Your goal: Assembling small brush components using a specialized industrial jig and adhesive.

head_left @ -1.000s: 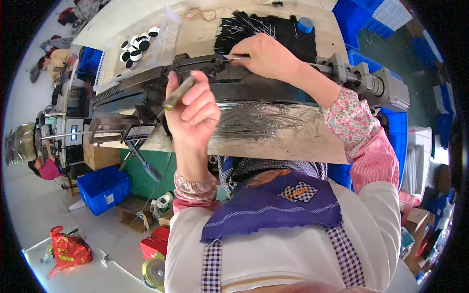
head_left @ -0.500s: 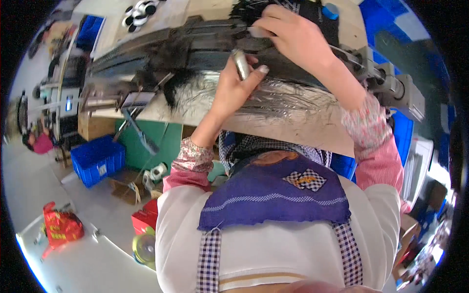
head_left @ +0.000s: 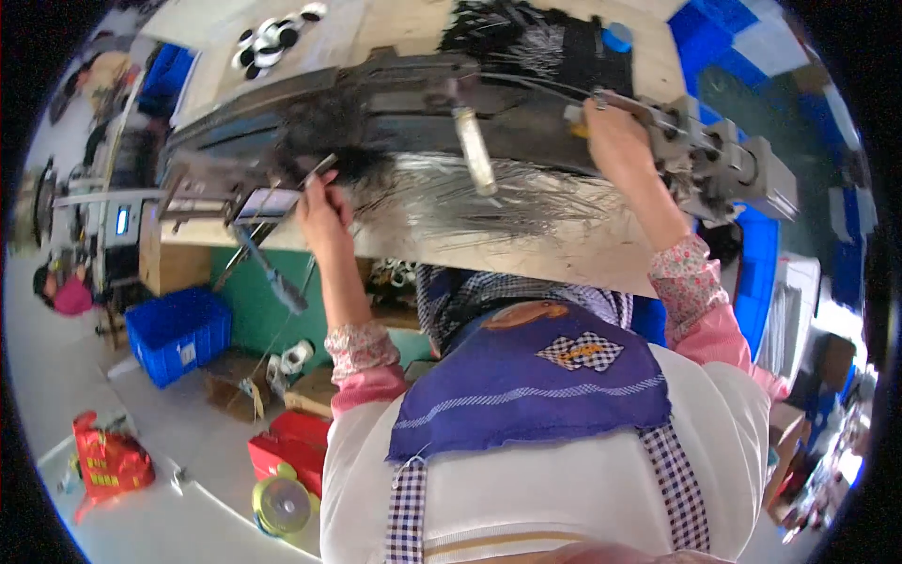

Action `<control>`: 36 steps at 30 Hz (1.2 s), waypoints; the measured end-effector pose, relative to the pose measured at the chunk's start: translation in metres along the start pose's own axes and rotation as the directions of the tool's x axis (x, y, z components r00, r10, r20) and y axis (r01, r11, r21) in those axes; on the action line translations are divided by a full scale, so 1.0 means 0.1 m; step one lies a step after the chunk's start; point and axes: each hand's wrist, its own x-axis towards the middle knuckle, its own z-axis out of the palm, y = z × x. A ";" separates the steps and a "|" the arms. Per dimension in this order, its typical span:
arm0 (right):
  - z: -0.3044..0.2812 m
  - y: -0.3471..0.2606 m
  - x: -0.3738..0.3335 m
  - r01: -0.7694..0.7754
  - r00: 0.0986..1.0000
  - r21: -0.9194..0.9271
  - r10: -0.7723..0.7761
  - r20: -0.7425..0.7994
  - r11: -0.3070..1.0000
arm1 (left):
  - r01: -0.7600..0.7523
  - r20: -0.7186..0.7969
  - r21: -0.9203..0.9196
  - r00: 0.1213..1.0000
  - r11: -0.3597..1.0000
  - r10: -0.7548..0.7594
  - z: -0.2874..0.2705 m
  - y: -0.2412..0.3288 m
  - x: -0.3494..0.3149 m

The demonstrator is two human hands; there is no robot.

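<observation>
A long dark metal machine (head_left: 404, 117) lies across the bench. My left hand (head_left: 324, 221) is at its left end, fingertips closed around a thin metal rod (head_left: 322, 167) that slants up beside a fuzzy black patch (head_left: 362, 167). At the machine's right end my right hand (head_left: 620, 141) is curled against a metal fitting near the rods; what its fingers hold is hidden. A pale lever handle (head_left: 474, 150) stands at the machine's middle, between my hands and touched by neither. Shiny film with thin dark strands (head_left: 507, 197) covers the bench in front.
Behind the machine lie a black mat with thin silvery strands (head_left: 540, 47), a blue cap (head_left: 617, 38) and several black-and-white rolls (head_left: 268, 47). Metal cylinders (head_left: 723, 146) jut out on the right. A blue crate (head_left: 178, 324) and a red bag (head_left: 111, 456) are on the floor.
My left hand has let go of the pale lever handle and moved left to the thin rod. My right hand has come from behind the machine to its right end.
</observation>
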 end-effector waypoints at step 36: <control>-0.98 0.09 0.47 0.396 0.910 0.356 -0.308 -0.279 0.846 | 0.526 0.736 0.144 0.509 0.838 -0.446 2.23 0.22 -0.68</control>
